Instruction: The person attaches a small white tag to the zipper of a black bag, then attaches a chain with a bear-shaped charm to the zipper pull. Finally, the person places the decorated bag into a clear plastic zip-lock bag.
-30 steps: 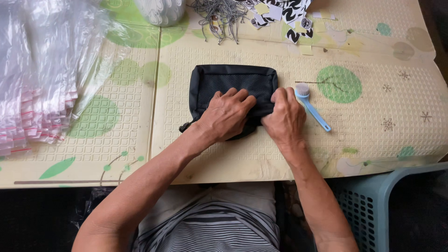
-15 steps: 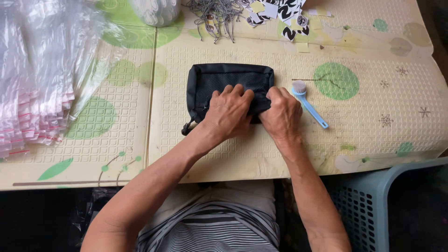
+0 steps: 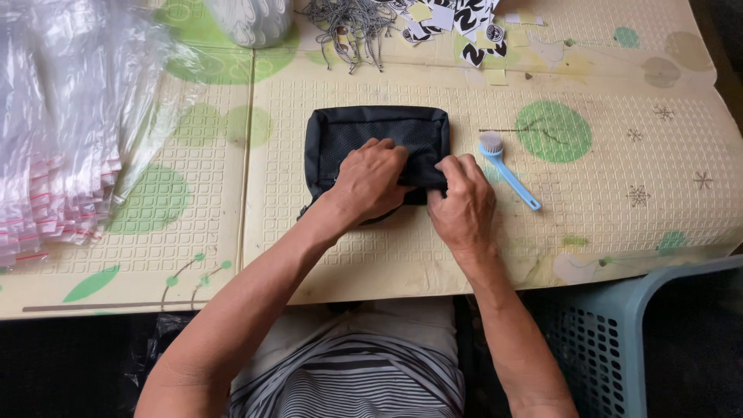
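— What is held, and where is it placed?

— A black pouch (image 3: 371,135) is laid flat at the centre of the worktop (image 3: 604,232), which is covered by a cream embossed mat with green spots. The left hand (image 3: 370,184) is spread palm-down over the pouch's near half. The right hand (image 3: 463,203) is set at the pouch's near right corner, where the fabric edge is pinched between thumb and fingers. The two hands are kept close together, almost touching; whether the left hand grips the fabric or only presses on it cannot be told.

— What is found around the pouch?

— At three o'clock from the pouch, just beside it and near the right hand, a small blue-handled brush (image 3: 507,169) is laid with its bristle head toward twelve o'clock. At nine o'clock, well apart, a heap of clear plastic bags (image 3: 70,131) with red strips is spread over the worktop's left end. At twelve o'clock a tangle of grey cords (image 3: 348,19) is seen, with black-and-white paper tags (image 3: 460,19) to its right. At five o'clock, below the worktop's edge, a light blue perforated basket (image 3: 619,340) is placed.
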